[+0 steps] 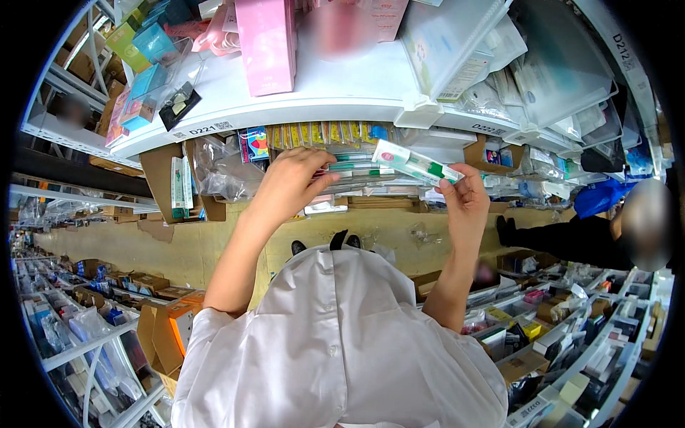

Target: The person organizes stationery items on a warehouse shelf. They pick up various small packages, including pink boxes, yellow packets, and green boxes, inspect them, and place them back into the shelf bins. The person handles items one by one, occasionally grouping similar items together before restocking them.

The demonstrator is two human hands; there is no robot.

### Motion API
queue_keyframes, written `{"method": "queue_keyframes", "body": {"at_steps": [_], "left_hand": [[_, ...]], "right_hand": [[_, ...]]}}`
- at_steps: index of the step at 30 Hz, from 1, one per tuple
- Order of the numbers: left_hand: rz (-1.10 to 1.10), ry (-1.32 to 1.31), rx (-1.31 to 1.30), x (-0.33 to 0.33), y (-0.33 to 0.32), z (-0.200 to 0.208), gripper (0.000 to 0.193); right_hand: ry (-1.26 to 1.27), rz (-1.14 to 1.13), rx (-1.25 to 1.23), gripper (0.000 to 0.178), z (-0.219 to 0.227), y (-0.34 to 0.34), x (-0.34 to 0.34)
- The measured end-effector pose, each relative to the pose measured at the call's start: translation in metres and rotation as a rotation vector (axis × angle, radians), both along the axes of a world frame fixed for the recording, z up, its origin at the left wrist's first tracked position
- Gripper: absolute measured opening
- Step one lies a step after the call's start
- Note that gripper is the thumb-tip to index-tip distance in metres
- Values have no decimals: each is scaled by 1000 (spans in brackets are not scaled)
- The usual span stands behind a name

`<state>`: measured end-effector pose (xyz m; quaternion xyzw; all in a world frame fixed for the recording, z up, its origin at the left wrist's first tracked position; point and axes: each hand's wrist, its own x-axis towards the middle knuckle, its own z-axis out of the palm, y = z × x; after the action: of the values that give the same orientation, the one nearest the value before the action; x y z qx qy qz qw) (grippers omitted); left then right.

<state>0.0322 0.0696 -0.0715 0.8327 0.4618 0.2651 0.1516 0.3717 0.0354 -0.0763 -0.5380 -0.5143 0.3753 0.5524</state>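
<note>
My right hand (467,200) pinches a slim white-and-green box (417,162) by its right end, thumb against fingers. The box has a see-through window and tilts down to the right, above the lower shelf. At the left end of several slim green-and-clear packs (357,169) is my left hand (296,180), its thumb and forefinger apart and curved about the pack ends. I cannot tell how firmly it touches them. Behind these packs stands a row of yellow packs (314,134), partly hidden under the upper shelf.
The white upper shelf (342,107) holds pink boxes (265,50) and clear bins (457,57). Left of my left hand, an open carton (163,182) contains slim green-and-white boxes. Another person's dark-clothed leg (556,242) reaches in from the right. Stocked racks (107,335) stand behind me.
</note>
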Motion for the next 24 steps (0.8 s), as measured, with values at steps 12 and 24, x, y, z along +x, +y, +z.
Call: {"method": "queue_keyframes", "body": {"at_steps": [12,24], "left_hand": [[62,198,-89,1,-2,-3,49],[101,192,-28,1,-7,-4,68]], "right_hand": [[-489,126,128,28,9,26,-19],[-727,249,338,21,-3,64,-48]]}}
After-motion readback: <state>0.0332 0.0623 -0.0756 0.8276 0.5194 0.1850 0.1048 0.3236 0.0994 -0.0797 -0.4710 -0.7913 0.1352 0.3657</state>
